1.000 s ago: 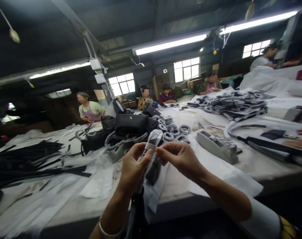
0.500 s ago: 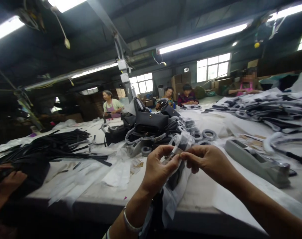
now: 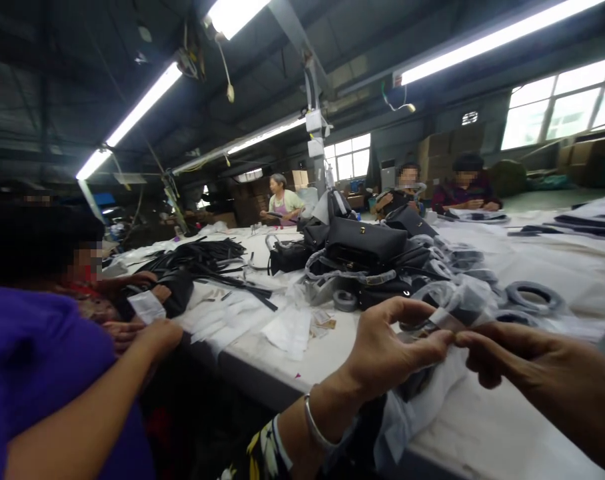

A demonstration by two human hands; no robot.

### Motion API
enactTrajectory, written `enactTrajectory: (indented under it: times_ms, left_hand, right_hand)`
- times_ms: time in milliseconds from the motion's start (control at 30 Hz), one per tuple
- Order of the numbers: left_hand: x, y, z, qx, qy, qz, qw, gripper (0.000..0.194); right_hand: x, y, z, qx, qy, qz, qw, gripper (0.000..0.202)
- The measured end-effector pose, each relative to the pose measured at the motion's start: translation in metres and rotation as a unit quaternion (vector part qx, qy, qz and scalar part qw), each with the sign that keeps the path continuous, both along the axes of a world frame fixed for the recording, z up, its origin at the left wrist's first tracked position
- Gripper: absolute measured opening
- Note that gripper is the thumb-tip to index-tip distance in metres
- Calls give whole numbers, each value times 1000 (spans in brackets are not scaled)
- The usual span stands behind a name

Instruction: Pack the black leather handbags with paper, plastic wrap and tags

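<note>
My left hand [image 3: 400, 347], with a silver bangle at the wrist, pinches a handle wrapped in clear plastic [image 3: 445, 313] between thumb and forefinger. My right hand [image 3: 522, 353] is closed at the same wrapping, its thumb and forefinger pressed together beside my left fingertips. White tissue [image 3: 427, 407] and a dark item partly hidden by my left hand hang below the handle. Just behind my hands lies a pile of black handbags [image 3: 365, 241] with plastic-wrapped handles.
A person in purple [image 3: 42, 373] works close on the left. Black straps [image 3: 202, 257], white sheets [image 3: 252, 320] and wrapped rings [image 3: 532, 297] lie on the white table [image 3: 262, 367]. Several people sit or stand across it.
The view has swung left, so the scene and my hands sit further right and the person in purple shows. My hands keep their hold; the tape dispenser has left view.
</note>
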State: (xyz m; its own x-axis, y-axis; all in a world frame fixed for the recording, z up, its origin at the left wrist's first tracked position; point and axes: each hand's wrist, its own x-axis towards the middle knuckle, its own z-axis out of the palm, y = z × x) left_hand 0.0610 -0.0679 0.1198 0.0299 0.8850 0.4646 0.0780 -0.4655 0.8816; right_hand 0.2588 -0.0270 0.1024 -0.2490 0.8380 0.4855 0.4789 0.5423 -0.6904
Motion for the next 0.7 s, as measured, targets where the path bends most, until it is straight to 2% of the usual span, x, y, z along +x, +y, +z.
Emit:
enactTrajectory:
  times_ms: [100,200,333,433,500,600,700]
  left_hand:
    - [1,-1,2,-17,-3,13,1000,30]
    - [1,-1,1,-9,1,21,1000,29]
    - [3,-2,0,16,22,18,999,26]
    - [2,-3,0,19,39,13,999,24]
    - [1,-3,0,9,41,9,999,24]
    - [-3,0,1,-25,12,-28,999,29]
    - [-6,1,3,-65,-27,-60,996,35]
  right_hand:
    - [7,5,-11,18,-19,-5,1000,35]
    - [8,4,-15,16,-11,32,999,32]
    - [1,-6,-5,28,-21,23,999,25]
    - [-6,-16,8,-1,-5,19,1000,20]
    - [-12,-20,13,-41,39,65,996,20]
    - [-20,-19,12,-97,152,142,973,28]
    - [-29,-16,6,-130,242,167,947,36]
